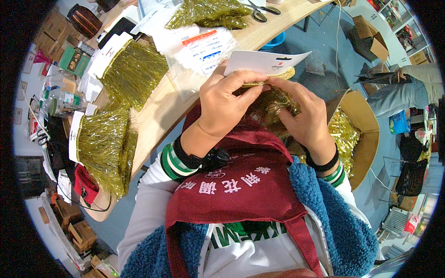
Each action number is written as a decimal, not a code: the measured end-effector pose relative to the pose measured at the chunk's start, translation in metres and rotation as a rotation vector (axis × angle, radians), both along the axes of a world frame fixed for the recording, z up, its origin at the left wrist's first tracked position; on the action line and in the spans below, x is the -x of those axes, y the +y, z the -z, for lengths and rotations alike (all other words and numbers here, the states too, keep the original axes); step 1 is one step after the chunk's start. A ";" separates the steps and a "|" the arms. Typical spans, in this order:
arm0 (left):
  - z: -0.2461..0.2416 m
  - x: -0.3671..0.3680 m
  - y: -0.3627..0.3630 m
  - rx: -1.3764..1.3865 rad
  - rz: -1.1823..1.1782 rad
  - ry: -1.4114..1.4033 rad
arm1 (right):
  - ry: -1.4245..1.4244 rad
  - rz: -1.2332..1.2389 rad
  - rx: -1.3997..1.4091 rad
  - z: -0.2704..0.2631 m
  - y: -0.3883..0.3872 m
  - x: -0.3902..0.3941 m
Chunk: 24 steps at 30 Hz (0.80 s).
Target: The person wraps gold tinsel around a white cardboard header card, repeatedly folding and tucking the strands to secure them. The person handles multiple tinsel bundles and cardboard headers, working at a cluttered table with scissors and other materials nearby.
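In the head view a white hanging card (267, 62), slotted near its far edge and bearing print, is held up in front of me. Folded gold braid (287, 73) lies along its near edge. My left hand (224, 99) grips the card and braid between thumb and fingers. The fingertips of my right hand (306, 113) pinch the braid a little farther right. Gold tinsel fringe (283, 100) hangs below, partly hidden by my hands. Carded gold fringe bundles, one (134, 71) farther off and one (104, 146) nearer, lie to the left on the wooden table (154, 130).
Black-handled scissors (262, 14) and another tinsel bundle (208, 14) lie at the table's far end. A printed clear plastic bag (205, 52) is beside my left hand. At right, an open cardboard box (368, 142) holds gold tinsel. Another person's arm (422, 78) shows at far right.
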<state>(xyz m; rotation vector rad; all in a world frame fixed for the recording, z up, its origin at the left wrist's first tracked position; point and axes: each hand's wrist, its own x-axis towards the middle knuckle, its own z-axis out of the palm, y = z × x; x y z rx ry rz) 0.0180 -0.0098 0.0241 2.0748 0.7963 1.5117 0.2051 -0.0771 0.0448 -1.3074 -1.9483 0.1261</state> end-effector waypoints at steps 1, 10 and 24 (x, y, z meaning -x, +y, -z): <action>0.000 0.000 -0.001 -0.011 -0.008 0.002 | 0.016 -0.043 -0.013 0.001 0.001 0.001; -0.002 0.000 -0.002 0.062 -0.008 0.021 | 0.277 -0.036 0.484 -0.020 -0.014 -0.009; -0.002 0.011 0.005 0.310 0.224 -0.036 | 0.239 -0.220 0.297 -0.016 -0.008 -0.050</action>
